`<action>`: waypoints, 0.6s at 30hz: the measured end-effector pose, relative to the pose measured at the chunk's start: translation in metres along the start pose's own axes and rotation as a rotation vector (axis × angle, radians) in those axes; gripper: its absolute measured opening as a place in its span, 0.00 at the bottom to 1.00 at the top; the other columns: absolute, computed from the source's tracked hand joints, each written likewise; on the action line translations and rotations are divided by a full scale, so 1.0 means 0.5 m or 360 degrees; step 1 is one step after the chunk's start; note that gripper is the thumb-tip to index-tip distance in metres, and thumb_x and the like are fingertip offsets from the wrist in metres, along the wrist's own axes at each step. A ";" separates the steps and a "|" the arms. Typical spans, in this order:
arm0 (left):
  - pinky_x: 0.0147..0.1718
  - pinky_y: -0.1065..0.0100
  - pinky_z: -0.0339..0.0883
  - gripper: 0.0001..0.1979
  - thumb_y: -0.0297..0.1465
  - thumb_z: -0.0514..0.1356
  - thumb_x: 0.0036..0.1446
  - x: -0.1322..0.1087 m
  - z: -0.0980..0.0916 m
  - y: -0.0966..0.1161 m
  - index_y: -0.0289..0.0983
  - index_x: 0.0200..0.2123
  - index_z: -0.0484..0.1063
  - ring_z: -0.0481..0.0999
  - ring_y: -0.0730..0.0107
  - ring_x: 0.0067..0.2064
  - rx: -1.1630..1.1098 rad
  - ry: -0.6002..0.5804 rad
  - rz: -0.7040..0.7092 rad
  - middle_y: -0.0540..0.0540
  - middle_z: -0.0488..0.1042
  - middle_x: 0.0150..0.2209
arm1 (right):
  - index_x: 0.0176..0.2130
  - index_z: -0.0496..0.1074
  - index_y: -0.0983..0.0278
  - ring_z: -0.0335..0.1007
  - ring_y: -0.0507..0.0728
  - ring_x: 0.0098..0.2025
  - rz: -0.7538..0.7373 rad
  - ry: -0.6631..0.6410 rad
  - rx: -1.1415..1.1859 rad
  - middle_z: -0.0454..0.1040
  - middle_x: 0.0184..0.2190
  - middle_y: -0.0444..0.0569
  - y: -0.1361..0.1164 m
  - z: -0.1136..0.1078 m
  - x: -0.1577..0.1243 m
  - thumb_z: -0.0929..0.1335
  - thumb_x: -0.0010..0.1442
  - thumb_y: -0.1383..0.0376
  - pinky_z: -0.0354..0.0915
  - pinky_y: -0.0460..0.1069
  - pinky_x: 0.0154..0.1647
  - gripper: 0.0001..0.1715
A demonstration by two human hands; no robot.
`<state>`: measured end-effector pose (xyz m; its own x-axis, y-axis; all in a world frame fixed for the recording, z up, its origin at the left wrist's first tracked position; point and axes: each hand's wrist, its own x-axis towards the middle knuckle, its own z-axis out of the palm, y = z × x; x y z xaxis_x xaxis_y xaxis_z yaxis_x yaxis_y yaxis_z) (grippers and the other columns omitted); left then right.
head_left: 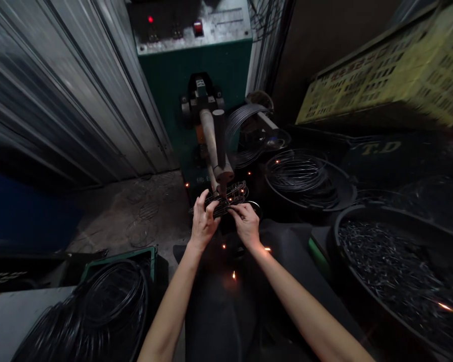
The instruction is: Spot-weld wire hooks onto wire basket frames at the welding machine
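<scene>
Wire grid piece sits under the tip of the welding arm, in front of the green machine, and you hold it at both ends: your left hand has its fingers pinching the near left edge, your right hand pinches the right side with fingers pressed together on the wire. Sparks scattered around the piece and over your lap suggest a weld is in progress; I judge the work partway done, since how many joints are finished or left cannot be told in this dim view. Its long axis runs left to right across you, rising slightly toward the right. Coiled wire rings lie to the right, more rings at lower left, and a tub of small metal pieces stands at right.
</scene>
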<state>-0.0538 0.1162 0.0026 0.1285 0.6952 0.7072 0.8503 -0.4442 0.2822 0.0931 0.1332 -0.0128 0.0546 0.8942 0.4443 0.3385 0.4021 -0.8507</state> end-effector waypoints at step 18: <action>0.54 0.47 0.62 0.31 0.20 0.62 0.46 -0.006 0.008 -0.005 0.40 0.52 0.54 0.56 0.53 0.63 -0.0005 0.0088 0.0089 0.36 0.49 0.62 | 0.44 0.73 0.60 0.65 0.53 0.32 -0.0128 -0.0388 -0.0370 0.67 0.35 0.48 0.016 -0.043 0.018 0.66 0.58 0.56 0.64 0.48 0.33 0.16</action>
<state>-0.0544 0.1175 -0.0029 0.1473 0.6371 0.7566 0.8409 -0.4834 0.2433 0.1165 0.1403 -0.0096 -0.1972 0.8936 0.4032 0.5393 0.4424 -0.7166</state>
